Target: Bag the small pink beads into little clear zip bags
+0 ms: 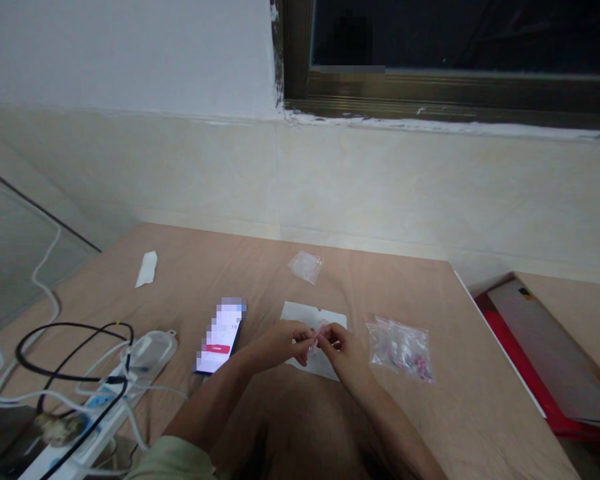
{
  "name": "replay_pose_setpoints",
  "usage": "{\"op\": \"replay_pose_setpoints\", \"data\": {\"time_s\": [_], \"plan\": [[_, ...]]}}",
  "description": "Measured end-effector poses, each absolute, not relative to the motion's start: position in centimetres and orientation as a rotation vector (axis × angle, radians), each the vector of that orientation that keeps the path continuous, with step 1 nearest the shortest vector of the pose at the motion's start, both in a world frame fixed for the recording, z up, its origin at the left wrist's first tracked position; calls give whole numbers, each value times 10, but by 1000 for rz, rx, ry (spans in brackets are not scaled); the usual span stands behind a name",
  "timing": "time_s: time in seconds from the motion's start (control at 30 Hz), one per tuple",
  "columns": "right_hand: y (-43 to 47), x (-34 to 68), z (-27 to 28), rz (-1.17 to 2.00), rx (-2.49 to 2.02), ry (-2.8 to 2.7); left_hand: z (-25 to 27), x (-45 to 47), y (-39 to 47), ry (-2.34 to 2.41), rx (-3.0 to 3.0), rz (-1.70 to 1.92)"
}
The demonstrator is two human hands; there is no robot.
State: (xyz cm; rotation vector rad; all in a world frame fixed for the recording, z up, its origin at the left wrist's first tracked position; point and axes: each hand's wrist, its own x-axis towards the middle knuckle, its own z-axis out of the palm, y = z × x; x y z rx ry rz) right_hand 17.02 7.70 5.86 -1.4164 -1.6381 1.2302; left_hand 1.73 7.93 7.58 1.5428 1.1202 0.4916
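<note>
Pale tiled wall (380, 180) backs your light-brown wooden table (380, 287) across the middle of the frame. At lower centre, the fingertips of your left hand (294, 340) and right hand (343, 347) both pinch a small clear, pink-tinged plastic piece (319, 331); gripping it from two sides probably keeps it steady above the white rectangular paper sheet (300, 313). Clear plastic bags with pinkish contents (403, 347) lie right of centre, near your right hand, perhaps for easy reach. Left of your hands, a black-edged smartphone with a lit screen (225, 333) and a cable-draped white power strip (153, 350) crowd your left forearm; wood between the bags and the table's right edge gives your right arm more room.
</note>
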Motion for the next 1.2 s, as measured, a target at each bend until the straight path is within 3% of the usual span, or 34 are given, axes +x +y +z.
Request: {"op": "replay_pose_setpoints", "data": {"time_s": [0.27, 0.6, 0.77, 1.03, 1.2], "plan": [[68, 171, 58, 1405, -1324, -1555, 72, 20, 68, 1101, 1363, 497], [63, 173, 57, 1240, -1490, -1523, 65, 13, 67, 1337, 1459, 734], [62, 168, 62, 1454, -1370, -1499, 74, 21, 61, 1273, 1644, 685], [68, 164, 53, 1022, -1620, -1603, 72, 14, 60, 1508, 1808, 756], [78, 163, 46, 1289, -1479, -1423, 65, 9, 64, 1369, 1718, 732]]}}
